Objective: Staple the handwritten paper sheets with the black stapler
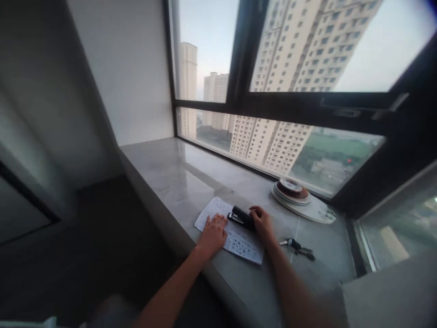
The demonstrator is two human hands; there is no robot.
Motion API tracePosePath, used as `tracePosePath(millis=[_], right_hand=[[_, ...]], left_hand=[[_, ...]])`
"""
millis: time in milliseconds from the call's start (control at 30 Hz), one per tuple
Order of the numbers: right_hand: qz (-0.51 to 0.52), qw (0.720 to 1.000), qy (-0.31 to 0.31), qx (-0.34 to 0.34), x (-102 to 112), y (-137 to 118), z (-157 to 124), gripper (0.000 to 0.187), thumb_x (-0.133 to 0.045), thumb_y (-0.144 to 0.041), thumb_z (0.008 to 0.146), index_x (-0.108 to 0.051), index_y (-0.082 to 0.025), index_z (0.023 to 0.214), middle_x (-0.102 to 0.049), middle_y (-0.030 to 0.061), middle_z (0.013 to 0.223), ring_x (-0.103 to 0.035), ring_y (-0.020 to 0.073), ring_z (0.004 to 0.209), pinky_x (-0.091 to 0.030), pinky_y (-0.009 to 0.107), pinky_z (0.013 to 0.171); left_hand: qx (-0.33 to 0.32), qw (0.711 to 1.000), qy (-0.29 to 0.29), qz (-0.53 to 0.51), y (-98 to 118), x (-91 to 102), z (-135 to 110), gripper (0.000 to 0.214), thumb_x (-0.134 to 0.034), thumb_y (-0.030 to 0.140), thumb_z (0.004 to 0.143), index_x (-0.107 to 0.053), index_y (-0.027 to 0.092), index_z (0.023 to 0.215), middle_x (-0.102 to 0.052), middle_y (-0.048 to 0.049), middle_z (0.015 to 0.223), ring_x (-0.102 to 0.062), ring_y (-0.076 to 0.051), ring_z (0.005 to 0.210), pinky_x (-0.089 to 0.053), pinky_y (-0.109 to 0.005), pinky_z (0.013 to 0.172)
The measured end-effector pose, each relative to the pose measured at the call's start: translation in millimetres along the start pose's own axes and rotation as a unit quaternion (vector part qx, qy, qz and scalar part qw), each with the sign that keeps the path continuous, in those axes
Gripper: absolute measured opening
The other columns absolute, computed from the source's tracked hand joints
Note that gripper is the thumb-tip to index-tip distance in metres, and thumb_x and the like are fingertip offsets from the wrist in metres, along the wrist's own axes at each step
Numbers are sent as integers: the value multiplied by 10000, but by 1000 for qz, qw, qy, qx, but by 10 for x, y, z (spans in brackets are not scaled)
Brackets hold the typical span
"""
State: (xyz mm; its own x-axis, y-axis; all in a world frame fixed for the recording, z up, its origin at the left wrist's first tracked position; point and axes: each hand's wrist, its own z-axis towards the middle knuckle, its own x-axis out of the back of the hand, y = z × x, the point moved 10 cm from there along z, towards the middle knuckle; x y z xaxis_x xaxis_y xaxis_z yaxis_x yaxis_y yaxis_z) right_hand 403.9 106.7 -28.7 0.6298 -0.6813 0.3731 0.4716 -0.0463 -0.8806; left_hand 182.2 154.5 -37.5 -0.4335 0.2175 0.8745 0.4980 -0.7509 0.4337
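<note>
A sheet of paper [244,248] covered in handwriting lies on the windowsill. My left hand [214,233] rests flat on it, fingers spread. A black stapler [241,217] sits over the paper's far right part, its nose pointing left toward my left fingertips. My right hand [262,223] is closed around the stapler's back end, with the thumb side partly hidden. Whether the stapler's jaws have the paper between them, I cannot tell.
A bunch of keys [297,248] lies right of my right forearm. Stacked plate-like discs [300,200] stand near the window frame [290,107]. The pale stone sill [153,168] drops off at its near-left edge, above a dark floor.
</note>
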Motion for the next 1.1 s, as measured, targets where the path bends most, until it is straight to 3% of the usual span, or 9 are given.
tracePosePath(millis=[267,433,533,633,700,800,867,967,1100], right_hand=[[38,996,-82,7,-166,86,78,319,-447,-283,750,-737,-169,819,-701,24,705,-603,182,656,-432,266,636],[41,999,-28,-17,-64,106,72,345,-449,-322,799,-733,-153,898,-696,27,692,-560,170,578,-428,267,602],[44,998,-24,25,-12,-99,3,393,-429,-375,882,-738,-155,984,-730,58,824,-626,201,744,-479,298,736],[-9,990,-103,92,-138,-362,-139,353,-583,-428,865,-761,-185,1049,-750,70,945,-658,229,865,-492,318,830],[-46,983,-140,109,-230,-442,-234,319,-683,-369,815,-766,-198,1072,-763,56,905,-680,233,820,-510,309,790],[-75,977,-118,163,-278,-586,-327,316,-667,-243,835,-745,-222,1141,-783,44,941,-718,241,840,-540,315,788],[-119,957,-86,250,-319,-763,-414,392,-620,-146,854,-705,-235,1225,-764,62,1118,-707,249,1023,-538,348,899],[-208,896,-78,385,-480,-996,-605,504,-554,-21,865,-656,-254,1300,-705,72,1271,-607,236,1248,-483,417,1038],[-274,846,-65,453,-582,-1096,-725,564,-507,62,865,-637,-251,1316,-684,56,1310,-538,233,1334,-449,459,1082]], left_hand=[[37,987,91,-130,-174,191,229,538,-514,83,777,-555,117,1312,-605,-165,1309,-531,-282,1279,-377,-432,1150],[90,933,175,-302,-459,259,424,470,-484,100,808,-584,133,1266,-613,-171,1326,-573,-278,1256,-455,-428,1084],[116,916,195,-332,-578,226,440,438,-521,115,805,-606,147,1234,-633,-161,1302,-595,-280,1231,-460,-432,1079],[127,896,184,-384,-622,169,458,391,-571,142,819,-631,176,1204,-654,-132,1294,-596,-266,1243,-424,-422,1121],[155,848,186,-470,-689,123,474,332,-602,164,836,-647,183,1165,-643,-124,1316,-583,-250,1264,-396,-408,1149],[210,749,189,-599,-782,23,521,269,-604,239,888,-632,184,1150,-610,-136,1350,-622,-227,1213,-449,-399,1108],[226,717,179,-635,-795,-19,574,266,-589,298,915,-619,172,1147,-632,-159,1294,-677,-223,1115,-521,-402,1029],[229,686,164,-671,-793,-56,632,220,-594,313,921,-647,149,1057,-701,-144,1130,-709,-211,1032,-564,-380,970],[236,661,158,-695,-817,-90,621,95,-646,215,889,-685,154,827,-750,-67,884,-728,-176,938,-565,-336,968]])
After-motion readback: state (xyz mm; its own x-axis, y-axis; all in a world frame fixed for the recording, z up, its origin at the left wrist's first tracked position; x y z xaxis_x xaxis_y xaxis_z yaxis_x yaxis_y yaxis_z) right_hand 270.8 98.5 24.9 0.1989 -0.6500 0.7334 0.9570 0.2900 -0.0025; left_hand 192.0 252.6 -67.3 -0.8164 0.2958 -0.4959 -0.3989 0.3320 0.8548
